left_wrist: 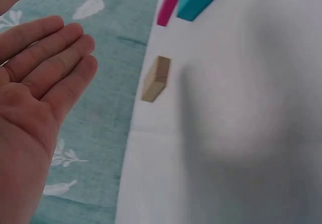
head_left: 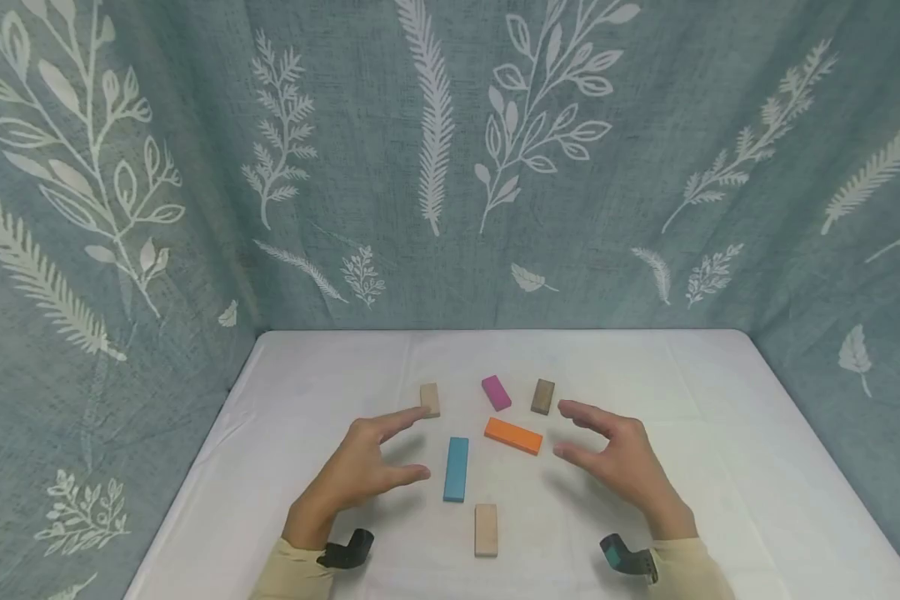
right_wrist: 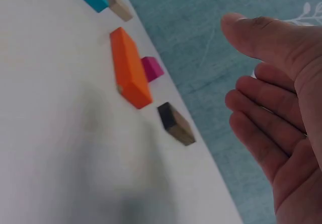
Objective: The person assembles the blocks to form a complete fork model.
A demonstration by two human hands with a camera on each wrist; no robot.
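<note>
My left hand (head_left: pixel 367 462) hovers over the table, fingers extended and thumb apart, holding nothing. Its fingertips overlap a pale wooden block (head_left: pixel 431 398) in the head view, while the left wrist view shows them apart. Right of that thumb lies a long blue block (head_left: pixel 456 470). My right hand (head_left: pixel 621 457), also raised and bare, has loosely bent fingers near a dark brown block (head_left: pixel 542 397) and an orange block (head_left: pixel 513 436). Behind the orange one rests a magenta block (head_left: pixel 497 392). Another pale wooden block (head_left: pixel 486 530) lies nearest to me, between the wrists.
A white cloth covers the table (head_left: pixel 307 367). Blue-green curtains (head_left: pixel 375 167) with white leaf prints hang behind it and along both sides. Each wrist bears a black camera mount, one on the left (head_left: pixel 348 550) and one on the right (head_left: pixel 626 557).
</note>
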